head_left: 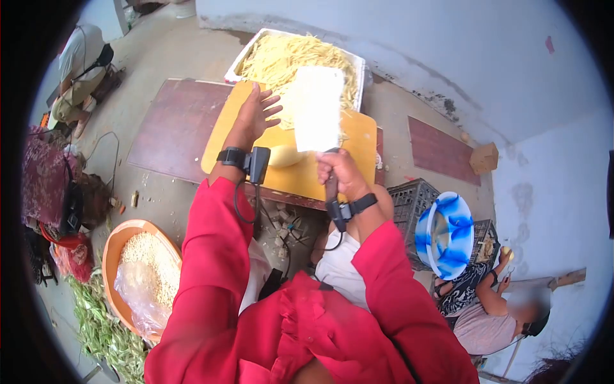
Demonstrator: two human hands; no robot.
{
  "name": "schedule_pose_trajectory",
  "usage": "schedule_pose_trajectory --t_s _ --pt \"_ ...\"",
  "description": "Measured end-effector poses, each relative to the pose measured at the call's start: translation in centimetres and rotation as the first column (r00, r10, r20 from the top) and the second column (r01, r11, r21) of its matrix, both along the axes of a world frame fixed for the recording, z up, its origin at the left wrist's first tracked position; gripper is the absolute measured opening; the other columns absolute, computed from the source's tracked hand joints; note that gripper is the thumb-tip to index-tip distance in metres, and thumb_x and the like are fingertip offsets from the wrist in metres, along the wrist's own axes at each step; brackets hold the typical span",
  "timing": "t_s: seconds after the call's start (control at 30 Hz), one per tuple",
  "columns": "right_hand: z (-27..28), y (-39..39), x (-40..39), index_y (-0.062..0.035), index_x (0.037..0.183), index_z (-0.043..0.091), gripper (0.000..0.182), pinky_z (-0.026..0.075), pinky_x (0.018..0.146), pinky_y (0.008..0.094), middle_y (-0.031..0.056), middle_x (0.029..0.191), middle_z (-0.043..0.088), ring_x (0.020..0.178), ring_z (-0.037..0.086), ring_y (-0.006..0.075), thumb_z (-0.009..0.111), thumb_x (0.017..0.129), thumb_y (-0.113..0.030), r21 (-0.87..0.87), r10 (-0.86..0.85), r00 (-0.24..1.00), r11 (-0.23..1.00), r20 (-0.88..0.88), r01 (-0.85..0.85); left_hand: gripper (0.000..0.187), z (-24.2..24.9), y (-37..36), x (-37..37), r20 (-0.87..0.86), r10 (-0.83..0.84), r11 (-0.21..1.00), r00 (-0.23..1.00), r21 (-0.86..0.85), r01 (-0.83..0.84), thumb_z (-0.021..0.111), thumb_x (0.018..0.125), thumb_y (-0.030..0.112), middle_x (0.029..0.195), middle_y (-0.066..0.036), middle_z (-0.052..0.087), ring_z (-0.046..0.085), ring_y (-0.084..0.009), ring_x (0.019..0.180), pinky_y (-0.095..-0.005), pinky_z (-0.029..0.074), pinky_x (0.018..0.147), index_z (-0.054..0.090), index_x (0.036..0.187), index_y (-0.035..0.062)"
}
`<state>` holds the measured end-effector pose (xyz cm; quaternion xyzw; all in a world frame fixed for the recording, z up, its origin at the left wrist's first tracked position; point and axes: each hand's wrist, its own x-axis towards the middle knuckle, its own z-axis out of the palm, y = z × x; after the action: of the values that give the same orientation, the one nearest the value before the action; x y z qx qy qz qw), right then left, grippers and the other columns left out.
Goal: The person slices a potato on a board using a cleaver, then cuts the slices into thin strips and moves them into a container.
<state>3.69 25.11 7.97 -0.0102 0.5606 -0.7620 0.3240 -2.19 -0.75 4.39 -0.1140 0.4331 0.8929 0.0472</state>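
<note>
My right hand (340,171) is closed round the handle of a cleaver, whose broad, bright blade (320,109) points away over the yellow cutting board (361,137). My left hand (259,114) is raised above the board's left part, fingers spread, holding nothing. A peeled, pale yellow potato-like piece (286,157) lies on the board between my two wrists, near the front edge. Behind the blade, a white foam box (360,77) is heaped with thin yellow strips (288,54), some reaching onto the board.
An orange basin (112,256) of pale kernels stands at lower left beside green leaves (96,320). Right are black crates (400,205), a blue-white basin (464,221) and a seated person (486,323) holding a small piece. Another person (83,61) sits at upper left.
</note>
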Motion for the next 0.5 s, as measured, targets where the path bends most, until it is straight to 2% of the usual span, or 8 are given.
schedule_pose_trajectory --t_s 0.07,0.1,0.2,0.23,0.4,0.43,0.47,0.5 --pt "0.6 -0.3 1.3 -0.0058 0.075 0.056 0.017 0.044 0.042 0.0283 -0.0002 0.054 0.047 0.044 0.049 0.0114 0.067 0.085 -0.014 0.011 0.054 0.998 0.999 -0.028 -0.054 0.085 -0.1 1.0 -0.4 -0.016 -0.080 0.995 0.997 0.052 0.081 0.034 0.094 0.067 0.148 -0.022 0.036 0.039 -0.0391 0.132 -0.0567 0.032 0.106 0.026 0.147 0.0007" --pt "0.9 -0.2 1.7 -0.0063 0.074 0.056 0.017 0.044 0.042 0.0281 -0.0005 0.054 0.047 0.044 0.048 0.0110 0.066 0.085 -0.013 0.012 0.065 0.998 0.998 -0.016 -0.065 0.077 1.6 1.9 0.5 -0.028 -0.117 0.988 0.993 0.097 0.119 0.036 0.096 0.062 0.144 -0.019 0.042 0.044 -0.0348 0.128 -0.0525 0.035 0.105 0.033 0.144 0.0021" --pt "1.6 -0.5 2.5 -0.0073 0.072 0.055 0.018 0.043 0.043 0.0276 -0.0010 0.054 0.046 0.045 0.048 0.0105 0.066 0.085 -0.013 -0.003 0.110 0.993 0.994 -0.033 -0.110 0.064 2.6 4.7 1.2 -0.219 -0.041 0.976 0.975 0.200 0.086 0.039 0.099 0.054 0.134 -0.015 0.053 0.053 -0.0286 0.119 -0.0459 0.042 0.102 0.042 0.139 0.0040" --pt "1.8 -0.3 2.7 -0.0071 0.071 0.055 0.019 0.043 0.043 0.0276 -0.0010 0.054 0.046 0.045 0.048 0.0107 0.066 0.085 -0.014 -0.002 0.114 0.991 0.993 -0.070 -0.115 0.053 2.2 4.8 1.0 -0.240 -0.097 0.946 0.966 0.280 0.165 0.042 0.100 0.046 0.124 -0.011 0.061 0.059 -0.0246 0.109 -0.0412 0.047 0.096 0.048 0.133 0.0053" --pt "0.5 0.5 2.7 -0.0044 0.065 0.055 0.025 0.043 0.044 0.0283 0.0033 0.054 0.052 0.044 0.051 0.0149 0.067 0.085 -0.014 -0.104 -0.018 0.990 0.995 -0.143 0.003 0.044 3.3 7.2 3.3 -0.139 -0.344 0.905 0.929 0.214 0.367 0.046 0.100 0.036 0.119 -0.014 0.062 0.061 -0.0282 0.109 -0.0459 0.046 0.100 0.049 0.129 0.0021" --pt "0.0 0.5 2.3 -0.0038 0.065 0.056 0.025 0.043 0.044 0.0287 0.0057 0.055 0.054 0.045 0.053 0.0160 0.065 0.085 -0.015 -0.130 -0.010 0.994 0.991 -0.110 -0.004 0.042 2.0 7.3 3.0 -0.135 -0.391 0.893 0.910 0.181 0.411 0.050 0.099 0.030 0.119 -0.017 0.062 0.061 -0.0293 0.109 -0.0461 0.045 0.100 0.049 0.128 0.0006" --pt "-0.4 0.5 2.0 -0.0038 0.065 0.057 0.025 0.043 0.044 0.0291 0.0059 0.055 0.054 0.045 0.053 0.0161 0.064 0.086 -0.015 -0.124 -0.071 0.989 0.991 -0.129 0.054 0.037 0.6 7.2 2.7 -0.076 -0.367 0.915 0.927 0.150 0.374 0.053 0.097 0.025 0.113 -0.015 0.063 0.064 -0.0289 0.099 -0.0420 0.052 0.090 0.051 0.125 0.0004" --pt "-0.7 0.4 1.8 -0.0039 0.065 0.057 0.025 0.044 0.043 0.0296 0.0061 0.055 0.054 0.045 0.052 0.0163 0.063 0.086 -0.015 -0.125 -0.116 0.982 0.987 -0.149 0.098 0.032 -1.3 6.8 2.1 -0.013 -0.383 0.914 0.924 0.142 0.380 0.055 0.096 0.023 0.108 -0.013 0.065 0.064 -0.0274 0.094 -0.0402 0.054 0.086 0.054 0.119 0.0021"
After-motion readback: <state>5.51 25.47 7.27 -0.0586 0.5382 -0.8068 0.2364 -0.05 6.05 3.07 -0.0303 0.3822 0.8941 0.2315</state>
